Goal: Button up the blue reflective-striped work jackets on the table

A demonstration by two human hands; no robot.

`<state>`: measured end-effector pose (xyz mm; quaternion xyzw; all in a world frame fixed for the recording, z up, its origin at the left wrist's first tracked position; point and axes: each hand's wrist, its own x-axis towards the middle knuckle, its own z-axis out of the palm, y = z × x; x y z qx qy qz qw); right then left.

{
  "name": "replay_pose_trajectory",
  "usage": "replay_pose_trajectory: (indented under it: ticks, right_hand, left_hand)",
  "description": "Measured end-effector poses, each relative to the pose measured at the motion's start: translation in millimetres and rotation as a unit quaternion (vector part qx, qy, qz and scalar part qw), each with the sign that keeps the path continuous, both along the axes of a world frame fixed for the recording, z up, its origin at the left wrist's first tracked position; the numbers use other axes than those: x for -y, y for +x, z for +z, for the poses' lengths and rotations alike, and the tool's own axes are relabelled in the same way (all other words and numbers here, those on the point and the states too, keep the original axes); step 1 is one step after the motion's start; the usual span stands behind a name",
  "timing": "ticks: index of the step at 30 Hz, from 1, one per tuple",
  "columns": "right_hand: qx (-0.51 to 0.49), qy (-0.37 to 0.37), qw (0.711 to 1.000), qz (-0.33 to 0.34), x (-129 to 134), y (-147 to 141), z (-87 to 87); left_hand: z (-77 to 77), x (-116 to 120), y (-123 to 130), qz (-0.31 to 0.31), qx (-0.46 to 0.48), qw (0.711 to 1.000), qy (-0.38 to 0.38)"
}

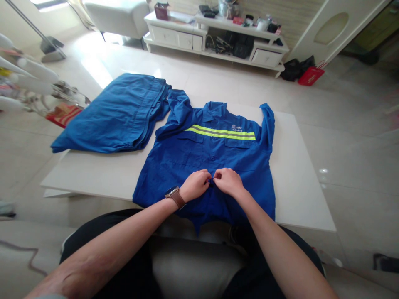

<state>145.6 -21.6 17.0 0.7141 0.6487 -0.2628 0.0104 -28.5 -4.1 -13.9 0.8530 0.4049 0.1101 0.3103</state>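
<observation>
A blue work jacket [237, 153] with a yellow and grey reflective stripe across the chest lies front up before me, collar pointing away. Its lower hem hangs over the near edge of the white table [299, 166]. My left hand [197, 184], with a watch [176, 196] on the wrist, pinches the front placket below the chest. Close beside it, my right hand [227, 180] pinches the same strip of cloth from the other side. Fingers hide whatever button or buttonhole may lie between them. The sleeves are bent up beside the shoulders.
A folded stack of blue clothing [115, 112] covers the table's left part and overhangs its edge. Beyond the tiled floor stands a white TV cabinet [174, 35] with clutter on top. A red bag [311, 76] sits on the floor at its right. A dustpan [52, 52] stands far left.
</observation>
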Motion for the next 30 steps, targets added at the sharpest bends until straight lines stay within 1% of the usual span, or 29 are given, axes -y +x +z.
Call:
replay_pose_trajectory:
  ticks: [13,24,30]
  right_hand:
    - [0.018,-0.015,1.0,0.001,-0.7,-1.7,3.2]
    - [0.025,-0.004,1.0,0.006,0.8,-3.2,2.1]
    - [0.024,-0.003,1.0,0.008,0.9,-2.6,1.5]
  left_hand:
    - [0.9,-0.1,1.2,-0.002,-0.011,1.0,-0.006]
    - [0.3,0.1,0.7,-0.017,-0.012,1.0,0.004]
    - [-2.6,-0.9,1.2,-0.011,-0.004,1.0,-0.005]
